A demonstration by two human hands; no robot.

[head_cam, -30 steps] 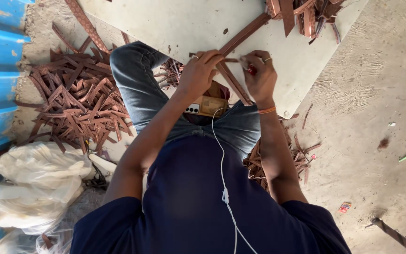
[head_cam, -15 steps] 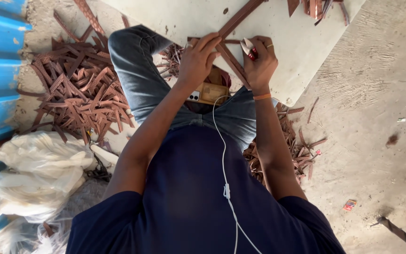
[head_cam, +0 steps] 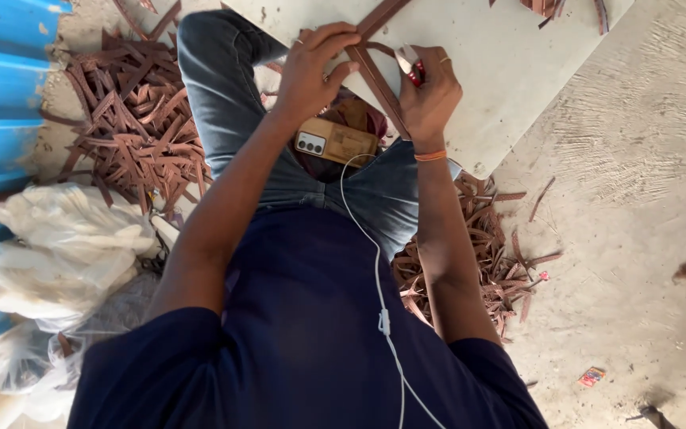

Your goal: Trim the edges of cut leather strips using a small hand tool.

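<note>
The left hand (head_cam: 311, 67) pinches a long brown leather strip (head_cam: 379, 83) above the lap, over the pale board (head_cam: 470, 71). The right hand (head_cam: 430, 91) is closed on a small red-handled cutter (head_cam: 410, 67) at the strip's edge. The strip looks light and limp yet tough — best gripped close beside the cut, so it stays taut.

Phone (head_cam: 335, 143) on lap, strip heaps (head_cam: 132, 131) left and right, board (head_cam: 470, 87) ahead.
</note>
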